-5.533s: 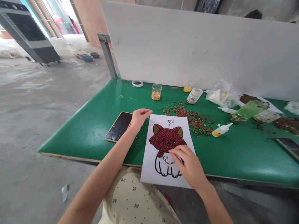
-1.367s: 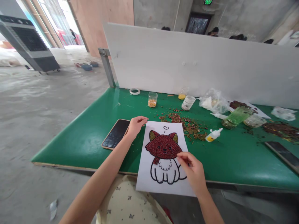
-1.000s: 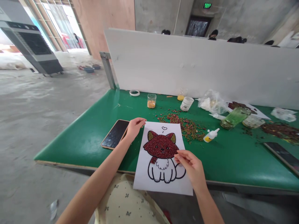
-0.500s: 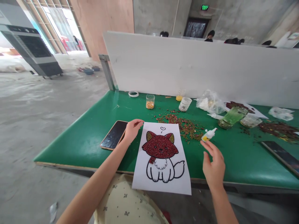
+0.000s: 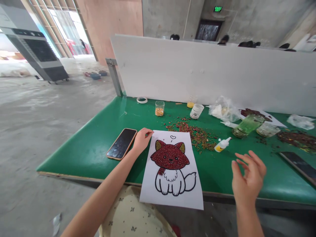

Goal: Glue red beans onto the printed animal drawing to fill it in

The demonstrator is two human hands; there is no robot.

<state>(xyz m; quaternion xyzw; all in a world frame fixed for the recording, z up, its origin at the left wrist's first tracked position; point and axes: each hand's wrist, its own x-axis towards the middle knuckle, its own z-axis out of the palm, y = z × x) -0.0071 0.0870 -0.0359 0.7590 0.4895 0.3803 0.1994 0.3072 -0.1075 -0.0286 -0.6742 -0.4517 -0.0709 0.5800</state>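
Against the frame half a second ago, the bare right hand has moved away from the small white glue bottle with a yellow label and now hangs farther right, thumb and fingers spread, gripping nothing visible. The bare left hand stays at the top left corner of the white paper sheet bearing a black-outlined fox, its head covered in dark red grains; whether it grips the corner, I cannot tell. The sheet lies on the green-topped table, its lower end past the front edge, between a black-screened smartphone and the bottle. Loose red and green grains lie behind it. A white upright panel backs the table; a grey air cooler stands on the concrete floor.
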